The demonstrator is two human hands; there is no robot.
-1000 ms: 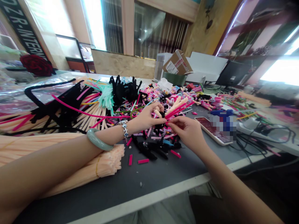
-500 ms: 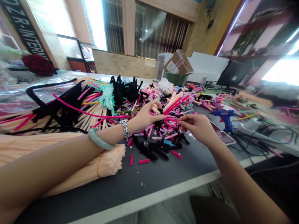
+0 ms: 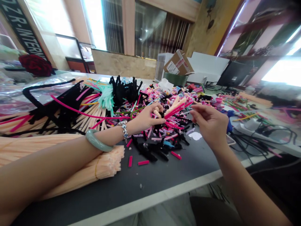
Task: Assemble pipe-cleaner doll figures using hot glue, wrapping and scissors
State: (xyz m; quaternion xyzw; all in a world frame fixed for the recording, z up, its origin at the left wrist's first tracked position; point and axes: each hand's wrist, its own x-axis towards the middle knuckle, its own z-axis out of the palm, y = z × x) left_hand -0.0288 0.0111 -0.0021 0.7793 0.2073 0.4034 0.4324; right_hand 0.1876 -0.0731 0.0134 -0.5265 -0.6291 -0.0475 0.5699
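Above the grey table [image 3: 169, 179], a bunch of cream and pink fuzzy stems [image 3: 176, 107] is gripped between the thumb and fingers of the left hand [image 3: 149, 117], its ends pointed toward two o'clock. The right hand [image 3: 209, 124] is held at three o'clock from the left, its thumb and forefinger set close together near the stem tips; whether anything is pinched there cannot be told. Black strips [image 3: 147, 153] are strewn at the left hand's six o'clock, a banded cream bundle [image 3: 108, 168] at its eight.

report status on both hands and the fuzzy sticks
Left hand pinching pink and cream fuzzy sticks. Right hand near their tips, contact unclear. Loose scraps clutter the table below.
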